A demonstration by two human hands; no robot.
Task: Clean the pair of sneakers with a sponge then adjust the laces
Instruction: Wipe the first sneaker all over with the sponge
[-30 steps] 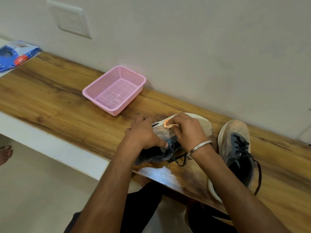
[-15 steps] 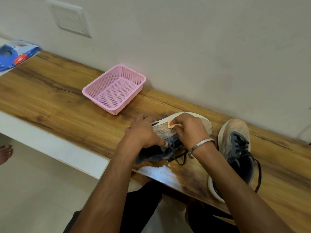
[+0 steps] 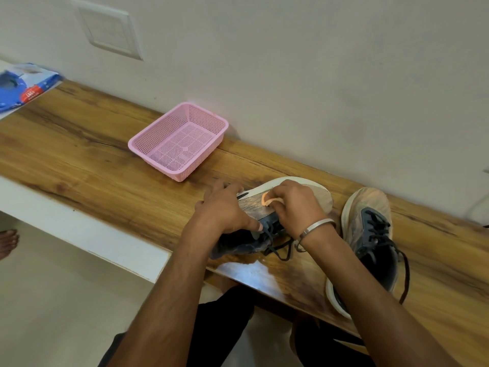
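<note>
One dark sneaker (image 3: 321, 193) lies on its side on the wooden counter (image 3: 92, 165), its pale sole turned up toward me. My left hand (image 3: 225, 210) grips that sneaker at the heel end, thumb by the laces. My right hand (image 3: 293, 205) pinches a small orange sponge (image 3: 268, 200) and presses it on the sole. The second sneaker (image 3: 370, 234), blue-grey with black laces and a dusty toe, stands upright just to the right, its heel over the counter's front edge.
An empty pink mesh basket (image 3: 180, 143) sits against the wall, behind and left of the hands. A blue packet (image 3: 23, 86) lies at the far left. A wet patch (image 3: 246, 271) shines on the counter's front edge. A person's bare foot (image 3: 8, 242) shows on the floor at left.
My right hand has slid the sponge a little back and forth on the sole. My left hand and both sneakers have stayed in place.
</note>
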